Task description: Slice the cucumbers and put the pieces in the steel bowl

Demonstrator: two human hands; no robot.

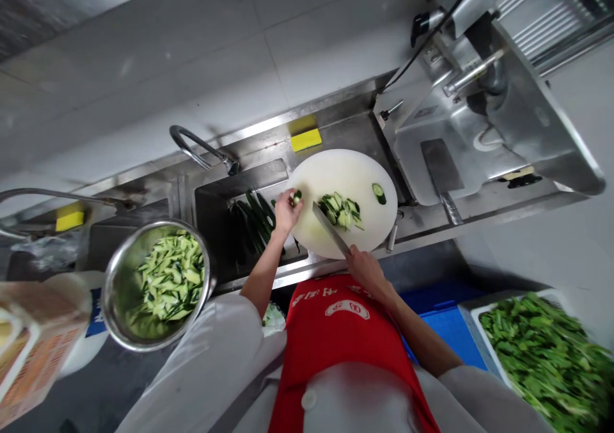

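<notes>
My right hand (364,268) grips the handle of a kitchen knife (330,229), whose blade lies over the round white cutting board (307,228). The blade is beside a small heap of cucumber slices (341,212). At the board's left edge, my left hand (286,212) pinches a short cucumber piece (297,196) between thumb and fingers. Another cut cucumber piece (378,194) lies apart near the right side of the board. Whole cucumbers (256,219) rest in the sink just left of the board.
A steel bowl (109,286) of cucumber slices stands at left, near a faucet (201,148). Behind the board lies a yellow sponge (306,140). To the right are a steel slicing machine (542,107) and a cleaver (444,171). A crate (484,337) of leafy greens sits lower right.
</notes>
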